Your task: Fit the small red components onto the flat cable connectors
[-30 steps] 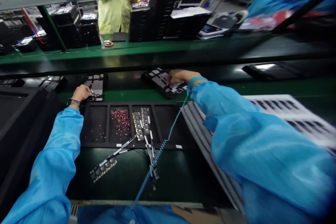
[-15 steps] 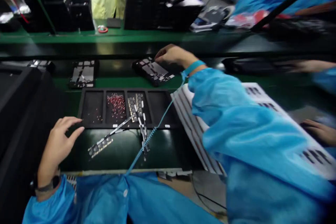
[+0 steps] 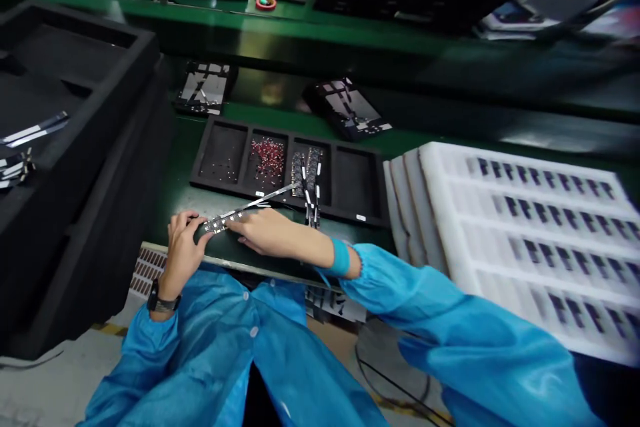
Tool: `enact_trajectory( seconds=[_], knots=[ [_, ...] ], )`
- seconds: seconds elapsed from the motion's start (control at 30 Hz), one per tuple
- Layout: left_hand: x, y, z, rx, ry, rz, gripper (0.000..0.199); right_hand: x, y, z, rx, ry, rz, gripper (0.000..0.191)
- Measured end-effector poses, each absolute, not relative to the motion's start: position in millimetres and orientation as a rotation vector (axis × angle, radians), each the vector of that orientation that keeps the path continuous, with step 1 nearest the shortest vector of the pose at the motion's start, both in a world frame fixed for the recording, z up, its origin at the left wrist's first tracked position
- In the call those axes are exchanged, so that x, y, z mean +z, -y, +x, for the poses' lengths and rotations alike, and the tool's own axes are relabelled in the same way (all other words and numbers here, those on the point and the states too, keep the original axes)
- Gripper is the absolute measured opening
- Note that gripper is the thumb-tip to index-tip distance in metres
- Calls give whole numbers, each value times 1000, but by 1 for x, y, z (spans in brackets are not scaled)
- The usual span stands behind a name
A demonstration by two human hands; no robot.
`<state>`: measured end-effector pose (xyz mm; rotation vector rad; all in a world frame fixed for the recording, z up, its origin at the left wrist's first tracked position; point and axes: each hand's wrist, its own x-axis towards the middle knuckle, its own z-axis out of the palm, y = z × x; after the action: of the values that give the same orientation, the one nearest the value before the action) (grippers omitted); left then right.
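Note:
At the bench's front edge, my left hand [image 3: 185, 240] pinches the left end of a component strip [image 3: 223, 220] between thumb and fingers. My right hand [image 3: 265, 232] is closed at the strip's right part, its fingertips on it; whether it grips anything there is hidden. A thin silvery tail runs from the strip to a black divided tray [image 3: 367, 215]. Small red parts [image 3: 269, 159] fill one compartment, and more component strips [image 3: 314, 170] lie in another, their tails hanging over the front rim.
Stacked black trays [image 3: 120, 90] stand at the left. To the right is a stack of white foam trays [image 3: 435, 200] with rows of dark parts. Behind the divided tray lie two dark devices [image 3: 204, 88], [image 3: 350, 107]. A red ring [image 3: 265, 3] sits on the far ledge.
My right hand has come back from the far device to the strip near the front edge. My left hand has closed on the strip's end. The view has tilted down and shifted.

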<state>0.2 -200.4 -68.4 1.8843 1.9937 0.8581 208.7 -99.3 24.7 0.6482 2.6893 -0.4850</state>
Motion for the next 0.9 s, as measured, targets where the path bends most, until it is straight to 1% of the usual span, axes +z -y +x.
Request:
enact_trajectory(
  seconds=[0.1,0.2,0.33,0.47,0.57,0.63,0.7,0.77,0.83,0.9],
  knots=[
    [-71,200,1,860,-1968,1860,21,6,114,211,-442,-2660,712,55],
    [-75,199,2,890,-1920,1810,19,-4,124,211,-397,-2617,785,64],
    [-77,198,5,994,-1848,1743,25,-9,133,206,-390,-2626,804,69],
    [-73,203,12,1052,-1808,1782,16,-6,135,203,-440,-2629,810,70],
    [-71,208,14,1073,-1760,1804,19,-4,134,202,-472,-2627,819,69],
    [-70,208,12,1110,-1741,1742,16,-4,132,204,-526,-2630,817,69],
    [-66,203,5,1177,-1776,1594,8,-3,128,211,-640,-2649,816,68],
    [-58,195,-3,1274,-1804,1417,10,1,123,222,-841,-2718,816,64],
    [-42,183,-9,1392,-1762,1279,16,11,117,238,-1103,-2805,814,52],
    [-20,171,-12,1502,-1673,1217,19,25,111,254,-1343,-2868,841,35]
  ],
)
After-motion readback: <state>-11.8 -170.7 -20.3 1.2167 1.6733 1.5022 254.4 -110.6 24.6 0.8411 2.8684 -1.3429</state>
